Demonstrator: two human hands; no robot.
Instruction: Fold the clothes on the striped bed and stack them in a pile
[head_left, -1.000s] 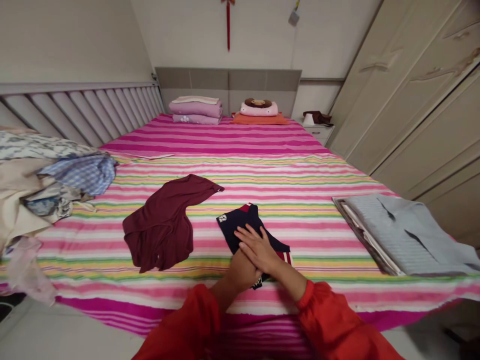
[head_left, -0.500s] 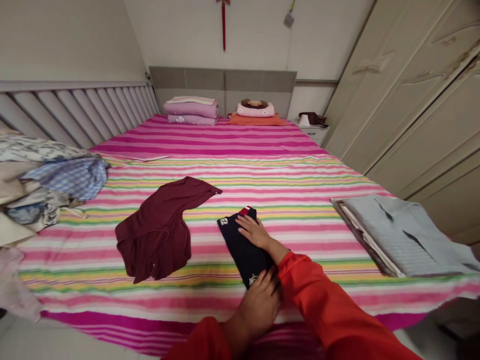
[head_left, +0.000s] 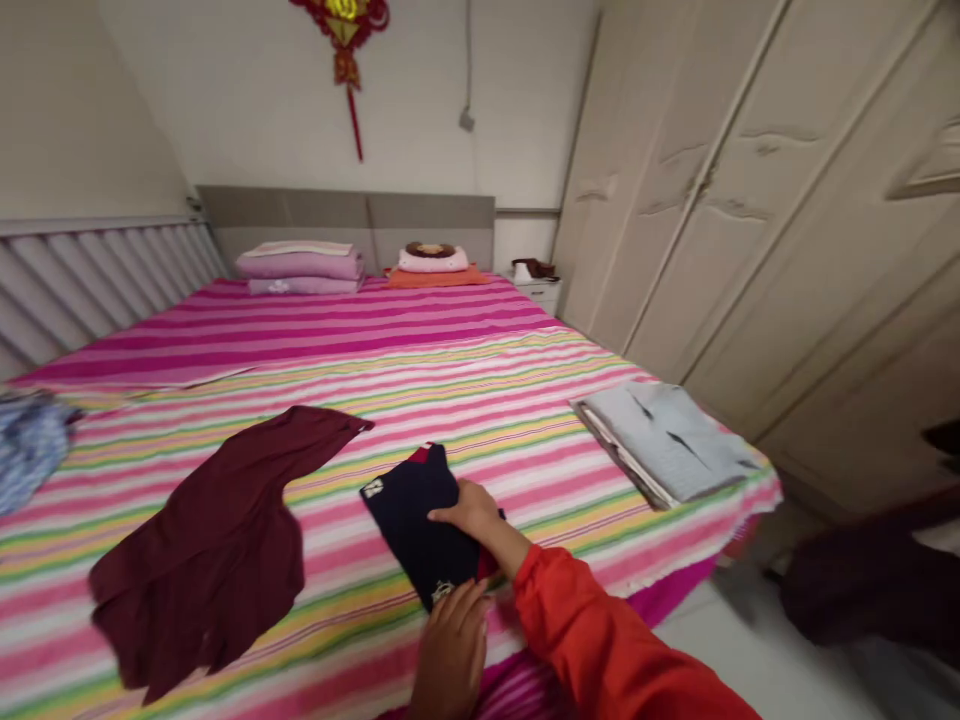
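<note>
A folded navy garment (head_left: 412,520) with a red-and-white edge and white printed marks lies on the striped bed cover in front of me. My right hand (head_left: 474,512) is at its right side, thumb laid over the cloth and fingers curled at the edge, partly hidden. At the garment's lower end my left hand (head_left: 454,640) rests with its fingers stretched out, touching the cloth. To the left a maroon garment (head_left: 225,540) lies loosely spread with some creases.
A stack of folded cloth with a light grey top (head_left: 660,440) sits near the bed's right edge. Blue checked cloth (head_left: 30,450) lies at far left. Folded purple bedding (head_left: 300,265) and a pink pillow (head_left: 433,260) are by the headboard (head_left: 285,215). Wardrobe doors (head_left: 720,230) line the right.
My view has turned right, so the bed appears further left. My right hand has gone from lying flat on the navy garment to its right edge. My left hand stays at the lower end.
</note>
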